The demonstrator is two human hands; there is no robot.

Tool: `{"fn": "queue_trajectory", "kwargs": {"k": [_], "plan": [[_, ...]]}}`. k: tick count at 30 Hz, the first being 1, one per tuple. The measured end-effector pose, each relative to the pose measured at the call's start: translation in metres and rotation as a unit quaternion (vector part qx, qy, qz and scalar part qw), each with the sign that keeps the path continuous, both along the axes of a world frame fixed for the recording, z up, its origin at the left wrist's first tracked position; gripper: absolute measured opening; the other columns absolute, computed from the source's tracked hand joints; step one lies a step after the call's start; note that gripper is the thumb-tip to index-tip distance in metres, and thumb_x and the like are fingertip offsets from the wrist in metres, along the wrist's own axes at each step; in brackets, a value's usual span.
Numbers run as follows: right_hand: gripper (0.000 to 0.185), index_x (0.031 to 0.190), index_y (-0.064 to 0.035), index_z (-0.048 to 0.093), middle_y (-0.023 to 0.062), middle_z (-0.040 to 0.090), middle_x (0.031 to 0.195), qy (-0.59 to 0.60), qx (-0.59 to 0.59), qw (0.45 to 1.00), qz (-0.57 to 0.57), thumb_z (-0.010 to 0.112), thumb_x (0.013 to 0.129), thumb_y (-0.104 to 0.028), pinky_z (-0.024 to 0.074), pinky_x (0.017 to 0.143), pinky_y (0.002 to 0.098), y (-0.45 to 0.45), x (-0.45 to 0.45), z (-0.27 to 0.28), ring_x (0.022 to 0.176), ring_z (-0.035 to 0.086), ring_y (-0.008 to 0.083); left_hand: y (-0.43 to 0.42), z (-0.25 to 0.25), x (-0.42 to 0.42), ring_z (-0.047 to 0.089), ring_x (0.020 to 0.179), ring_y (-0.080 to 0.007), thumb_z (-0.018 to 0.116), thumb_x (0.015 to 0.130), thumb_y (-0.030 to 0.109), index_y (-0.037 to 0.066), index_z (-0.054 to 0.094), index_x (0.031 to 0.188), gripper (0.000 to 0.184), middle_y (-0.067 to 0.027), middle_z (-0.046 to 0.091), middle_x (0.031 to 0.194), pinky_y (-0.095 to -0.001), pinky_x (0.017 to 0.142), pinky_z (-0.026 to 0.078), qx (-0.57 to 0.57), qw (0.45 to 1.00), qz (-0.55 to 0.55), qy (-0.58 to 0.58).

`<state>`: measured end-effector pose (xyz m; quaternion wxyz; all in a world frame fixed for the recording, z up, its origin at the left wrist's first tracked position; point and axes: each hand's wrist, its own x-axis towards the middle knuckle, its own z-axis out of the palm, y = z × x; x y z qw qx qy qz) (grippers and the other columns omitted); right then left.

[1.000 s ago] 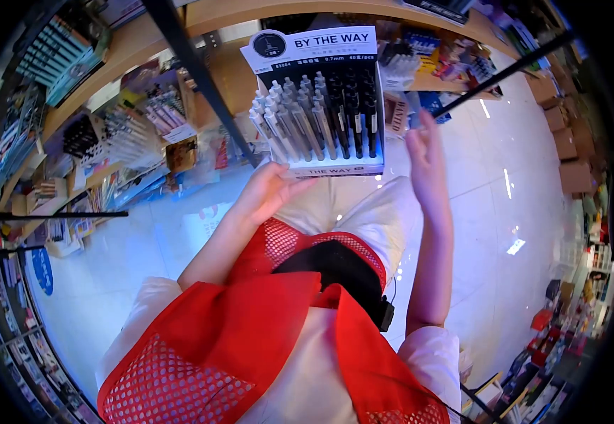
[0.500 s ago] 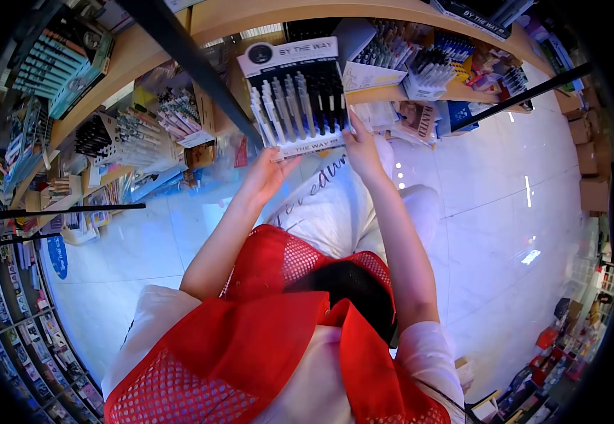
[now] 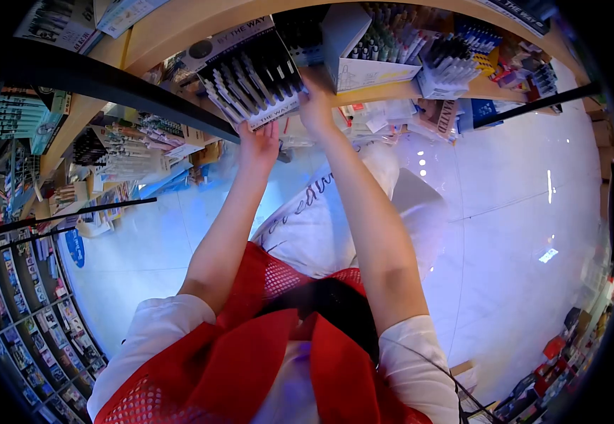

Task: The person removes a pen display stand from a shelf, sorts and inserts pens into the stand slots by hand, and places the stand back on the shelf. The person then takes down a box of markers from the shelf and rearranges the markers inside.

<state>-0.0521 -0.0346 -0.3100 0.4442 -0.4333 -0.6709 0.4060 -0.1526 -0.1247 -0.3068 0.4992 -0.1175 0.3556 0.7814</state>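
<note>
Both hands hold a display box of pens (image 3: 250,78) with "BY THE WAY" printed on its header and front edge. White, grey and black pens stand in rows inside it. My left hand (image 3: 259,143) grips the bottom front edge, its thumb and fingers partly hidden by the box. On the box's right side rests my right hand (image 3: 315,107), fingers closed along the side wall. The box is tilted and lies at the opening of a wooden shelf, beside an open white pen box (image 3: 377,74).
A black metal post (image 3: 130,88) crosses just left of the box. Several pen displays (image 3: 119,155) line the left shelves. A white pen holder (image 3: 445,78) stands farther right. The wooden shelf edge (image 3: 483,88) runs along the top, with pale tiled floor (image 3: 505,212) below.
The display box has moved up and left, further into the shelf, and turned somewhat. Both hands have gone with it, and the arms reach further forward. The view has shifted.
</note>
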Motion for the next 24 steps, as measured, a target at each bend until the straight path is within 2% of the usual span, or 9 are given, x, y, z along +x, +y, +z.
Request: {"fn": "queue_trajectory", "kwargs": {"k": [3, 7, 10, 11, 13, 16, 19, 22, 24], "plan": [[0.038, 0.115, -0.0074, 0.054, 0.0228, 0.061, 0.088, -0.061, -0.042, 0.997, 0.002, 0.051, 0.077, -0.006, 0.0462, 0.075, 0.0403, 0.006, -0.003, 0.016, 0.084, 0.060, 0.0367, 0.015, 0.024, 0.017, 0.041, 0.118, -0.0273, 0.035, 0.090, 0.043, 0.006, 0.037, 0.126, 0.051, -0.0117, 0.042, 0.127, -0.0384, 0.100, 0.035, -0.013, 1.000, -0.017, 0.006], [0.038, 0.116, -0.0082, 0.053, 0.0221, 0.060, 0.097, -0.118, -0.061, 0.991, 0.024, 0.051, 0.079, -0.006, 0.0454, 0.079, 0.0396, 0.003, 0.007, 0.028, 0.090, 0.058, 0.0352, 0.018, 0.022, 0.022, 0.041, 0.119, -0.0287, 0.023, 0.092, 0.046, 0.007, 0.035, 0.129, 0.055, -0.0134, 0.041, 0.130, -0.0391, 0.099, 0.036, -0.025, 0.997, -0.026, 0.065], [0.037, 0.117, -0.0049, 0.053, 0.0220, 0.058, 0.102, -0.060, -0.042, 0.997, 0.012, 0.051, 0.081, -0.010, 0.0439, 0.083, 0.0383, 0.000, 0.006, 0.026, 0.095, 0.057, 0.0347, 0.020, 0.025, 0.029, 0.041, 0.119, -0.0296, 0.021, 0.092, 0.045, 0.007, 0.035, 0.129, 0.055, -0.0133, 0.043, 0.127, -0.0400, 0.100, 0.035, -0.011, 0.997, 0.008, 0.073], [0.037, 0.117, -0.0051, 0.052, 0.0219, 0.058, 0.102, -0.037, -0.036, 0.999, 0.014, 0.051, 0.081, -0.011, 0.0437, 0.083, 0.0383, 0.001, 0.007, 0.028, 0.095, 0.057, 0.0347, 0.020, 0.027, 0.031, 0.039, 0.119, -0.0298, 0.027, 0.091, 0.045, 0.008, 0.032, 0.129, 0.053, -0.0131, 0.037, 0.130, -0.0430, 0.102, 0.032, 0.017, 0.999, 0.025, 0.040], [0.037, 0.118, -0.0058, 0.052, 0.0216, 0.058, 0.104, -0.017, -0.044, 0.999, 0.022, 0.051, 0.082, -0.012, 0.0428, 0.084, 0.0378, 0.003, 0.004, 0.028, 0.095, 0.056, 0.0347, 0.025, 0.026, 0.032, 0.040, 0.118, -0.0288, 0.025, 0.092, 0.043, 0.009, 0.033, 0.128, 0.050, -0.0121, 0.040, 0.128, -0.0427, 0.101, 0.034, 0.045, 0.995, 0.014, 0.083], [0.037, 0.116, -0.0099, 0.054, 0.0185, 0.058, 0.103, 0.006, -0.017, 1.000, -0.010, 0.051, 0.080, -0.007, 0.0441, 0.082, 0.0401, 0.006, -0.008, 0.022, 0.093, 0.055, 0.0349, 0.043, 0.024, 0.031, 0.043, 0.116, -0.0276, 0.023, 0.093, 0.041, 0.010, 0.036, 0.126, 0.047, -0.0105, 0.044, 0.124, -0.0425, 0.099, 0.036, 0.066, 0.991, 0.035, 0.114], [0.035, 0.115, -0.0072, 0.054, 0.0192, 0.057, 0.103, 0.015, -0.032, 0.999, -0.016, 0.050, 0.080, -0.006, 0.0440, 0.081, 0.0399, 0.005, -0.009, 0.022, 0.093, 0.055, 0.0348, 0.049, 0.026, 0.038, 0.045, 0.114, -0.0276, 0.023, 0.093, 0.040, 0.010, 0.037, 0.125, 0.046, -0.0102, 0.046, 0.122, -0.0425, 0.096, 0.038, 0.035, 0.987, 0.059, 0.148], [0.036, 0.119, -0.0052, 0.051, 0.0198, 0.059, 0.095, 0.022, 0.049, 0.996, -0.072, 0.048, 0.084, -0.008, 0.0463, 0.074, 0.0360, -0.004, -0.009, 0.014, 0.080, 0.059, 0.0305, 0.043, 0.028, 0.042, 0.046, 0.113, -0.0277, 0.025, 0.093, 0.039, 0.010, 0.037, 0.124, 0.044, -0.0107, 0.047, 0.122, -0.0423, 0.094, 0.040, 0.024, 0.985, 0.043, 0.168], [0.036, 0.119, -0.0051, 0.051, 0.0178, 0.060, 0.087, 0.080, -0.035, 0.994, -0.068, 0.047, 0.084, -0.007, 0.0473, 0.066, 0.0340, -0.007, -0.015, -0.001, 0.070, 0.059, 0.0255, 0.041, 0.024, 0.041, 0.046, 0.113, -0.0278, 0.025, 0.093, 0.038, 0.010, 0.036, 0.125, 0.044, -0.0110, 0.046, 0.123, -0.0422, 0.093, 0.040, 0.013, 0.982, 0.035, 0.186]]}}
